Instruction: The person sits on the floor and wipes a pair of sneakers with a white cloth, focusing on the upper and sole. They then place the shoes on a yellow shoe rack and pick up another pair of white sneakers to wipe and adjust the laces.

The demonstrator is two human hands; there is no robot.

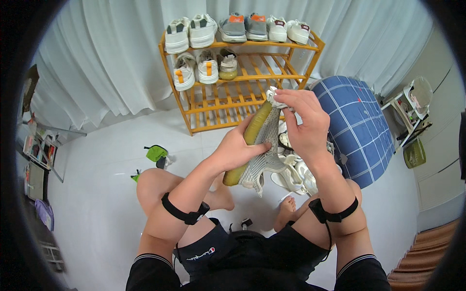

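My left hand point(240, 143) grips a knit sneaker point(267, 134) around its middle, with the thumb across the patterned upper. The shoe is tilted, toe end up, and its thick yellowish sole point(257, 122) faces left. At the upper end, my right hand point(305, 118) pinches a crumpled white wipe or tissue point(273, 97) against the shoe. The palm side of the right hand and part of the wipe are hidden. Below and behind the hands, several white shoes point(293, 176) lie in a pile on the floor.
A slatted wooden shoe rack point(218, 105) holds several sneakers, including a yellow-soled one point(228, 65) on its middle shelf. A blue checked cushion-like object point(353, 127) stands at the right. Green-and-black items point(157, 153) lie on the floor at left, near my knee. White curtains point(120, 54) hang behind.
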